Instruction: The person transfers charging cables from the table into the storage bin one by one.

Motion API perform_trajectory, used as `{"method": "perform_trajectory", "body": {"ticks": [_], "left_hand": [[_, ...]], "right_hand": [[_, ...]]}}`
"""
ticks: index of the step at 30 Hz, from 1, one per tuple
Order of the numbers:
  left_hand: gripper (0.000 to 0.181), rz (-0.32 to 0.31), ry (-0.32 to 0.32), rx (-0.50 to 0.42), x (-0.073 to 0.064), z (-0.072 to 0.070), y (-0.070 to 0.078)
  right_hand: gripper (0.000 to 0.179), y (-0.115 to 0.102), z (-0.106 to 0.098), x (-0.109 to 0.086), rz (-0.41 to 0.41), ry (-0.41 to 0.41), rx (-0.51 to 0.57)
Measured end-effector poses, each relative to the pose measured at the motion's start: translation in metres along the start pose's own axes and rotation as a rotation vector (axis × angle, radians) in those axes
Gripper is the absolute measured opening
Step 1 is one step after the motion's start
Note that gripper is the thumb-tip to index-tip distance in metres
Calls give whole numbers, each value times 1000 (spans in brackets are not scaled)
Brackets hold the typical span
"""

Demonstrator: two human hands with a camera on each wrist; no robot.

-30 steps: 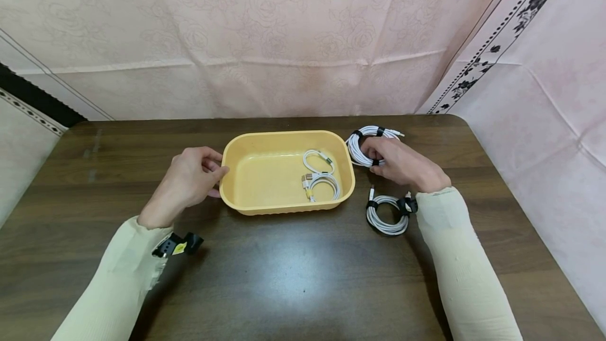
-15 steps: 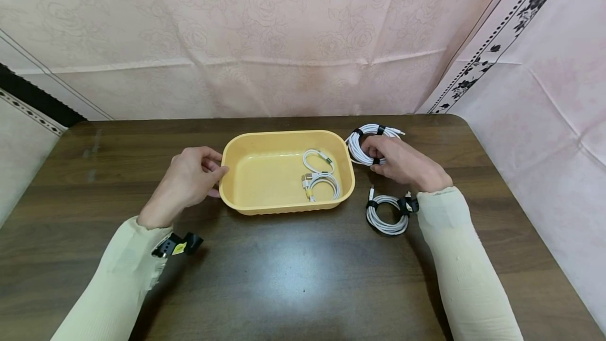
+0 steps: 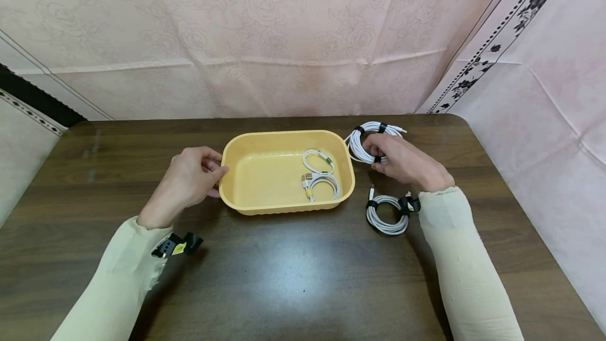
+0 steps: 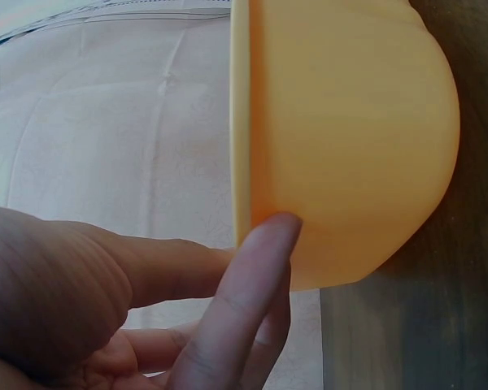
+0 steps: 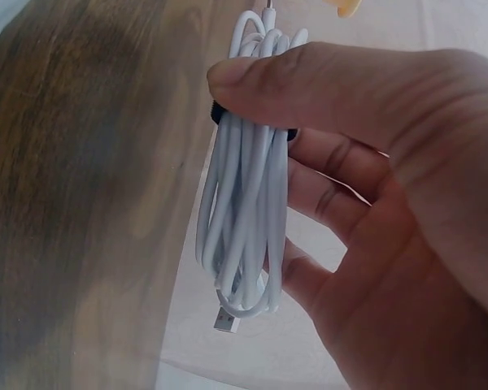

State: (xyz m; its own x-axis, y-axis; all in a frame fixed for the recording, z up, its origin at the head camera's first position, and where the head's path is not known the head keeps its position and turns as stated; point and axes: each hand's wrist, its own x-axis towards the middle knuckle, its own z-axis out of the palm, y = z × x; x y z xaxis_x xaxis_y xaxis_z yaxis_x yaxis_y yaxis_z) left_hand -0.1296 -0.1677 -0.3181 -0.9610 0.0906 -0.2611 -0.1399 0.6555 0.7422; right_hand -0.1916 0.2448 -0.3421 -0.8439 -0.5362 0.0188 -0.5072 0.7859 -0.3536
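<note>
My left hand (image 3: 187,180) pinches the left rim of a yellow plastic tub (image 3: 260,178), thumb on one side of the wall and fingers on the other. In the left wrist view a fingertip (image 4: 283,230) presses against the tub's wall. My right hand (image 3: 404,161) grips a coiled white USB cable (image 3: 357,146) bound with black straps, just beyond the tub's right end. The right wrist view shows the thumb across this coil (image 5: 242,195), with a metal USB plug (image 5: 225,319) at its lower end. Inside the tub, on the right, lies a smaller white cable (image 3: 326,179).
Another coiled white cable (image 3: 387,216) with black ties lies on the brown wooden table (image 3: 293,278), close to the right wrist. Pale patterned cloth (image 3: 265,41) hangs behind the table's far edge and at its sides.
My right hand has shifted very slightly up and to the right with the coiled USB cable. The left hand and the tub stay where they were.
</note>
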Motion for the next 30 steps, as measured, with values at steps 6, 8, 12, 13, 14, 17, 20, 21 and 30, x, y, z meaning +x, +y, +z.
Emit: {"method": "perform_trajectory", "body": {"ticks": [6, 8, 12, 13, 14, 17, 20, 21, 30], "left_hand": [[34, 3, 1, 5, 0, 0, -1], [34, 5, 0, 10, 0, 0, -1], [34, 1, -1, 21, -1, -1, -1], [34, 1, -1, 26, -1, -1, -1], [34, 0, -1, 26, -1, -1, -1], [34, 1, 2, 32, -1, -1, -1], [34, 6, 3, 26, -1, -1, -2], [34, 8, 4, 24, -1, -1, -2], [33, 17, 5, 17, -1, 0, -2]], "right_hand": [[30, -2, -2, 0, 6, 5, 6], [30, -2, -2, -1, 10, 6, 7], [31, -2, -3, -1, 11, 11, 4], [31, -2, -3, -1, 9, 14, 3], [30, -2, -3, -1, 6, 18, 2], [29, -2, -4, -1, -5, 30, 2], [29, -3, -5, -2, -9, 36, 2], [29, -3, -5, -2, -7, 35, 2], [30, -3, -6, -2, -4, 42, 4]]}}
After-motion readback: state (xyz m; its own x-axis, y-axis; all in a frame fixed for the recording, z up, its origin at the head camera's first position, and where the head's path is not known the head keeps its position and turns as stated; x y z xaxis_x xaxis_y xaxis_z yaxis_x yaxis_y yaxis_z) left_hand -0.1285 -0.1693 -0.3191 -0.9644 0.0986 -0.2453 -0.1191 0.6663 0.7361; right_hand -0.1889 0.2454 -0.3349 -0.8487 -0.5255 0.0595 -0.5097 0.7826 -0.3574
